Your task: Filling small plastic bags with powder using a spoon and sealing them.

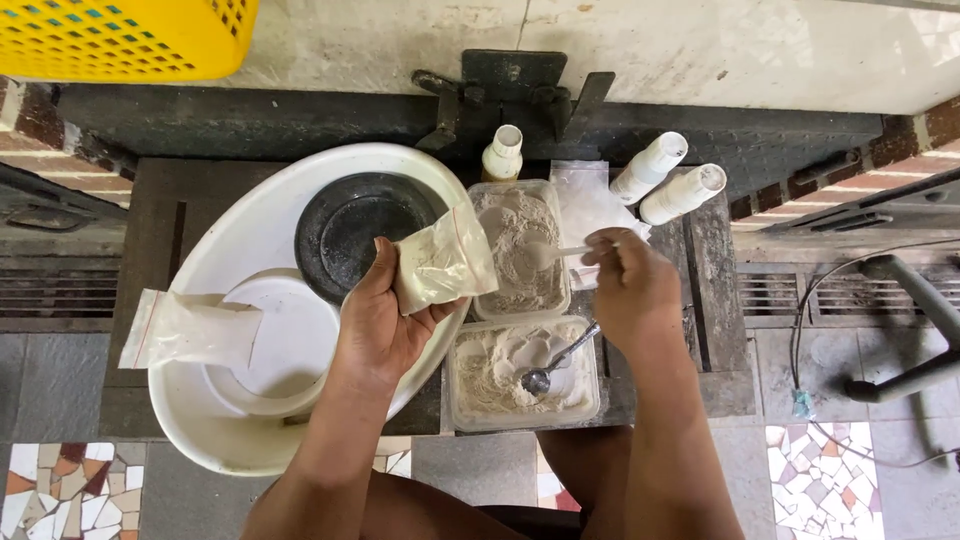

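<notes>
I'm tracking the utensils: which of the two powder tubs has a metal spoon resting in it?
The nearer tub, closest to the person, holds the metal spoon. In the farther tub, the right hand holds a white plastic spoon.

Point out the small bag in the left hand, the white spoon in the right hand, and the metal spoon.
Small bag [440,262], head view: middle of the plastic pouch.
White spoon [540,254], head view: its bowl over the powder.
Metal spoon [537,380], head view: its bowl in the near tub.

Left hand [385,315] holds a small plastic bag [440,262]; right hand [632,285] dips a white spoon [550,253] into a powder tub [518,250].
</notes>
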